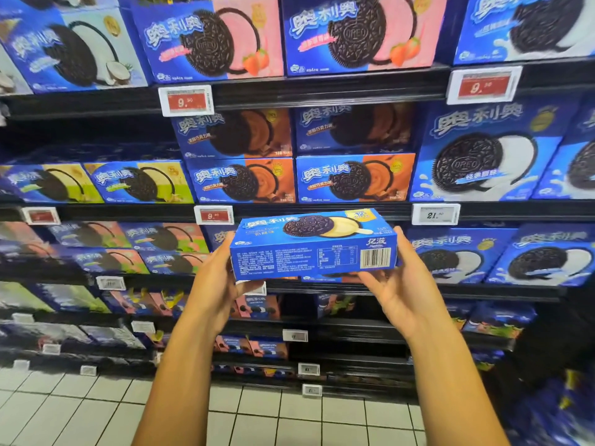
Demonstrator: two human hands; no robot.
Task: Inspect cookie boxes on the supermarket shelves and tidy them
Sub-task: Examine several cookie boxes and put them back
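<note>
Gripping a blue cookie box (314, 244) at each end — left hand (215, 284), right hand (407, 291), barcode side facing the camera, lifted before the shelves (322, 94).

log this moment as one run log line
step: inspect | left hand: holds box left end | right hand: holds right end | box: off shelf, barcode side toward camera | next: likely reshelve
</note>
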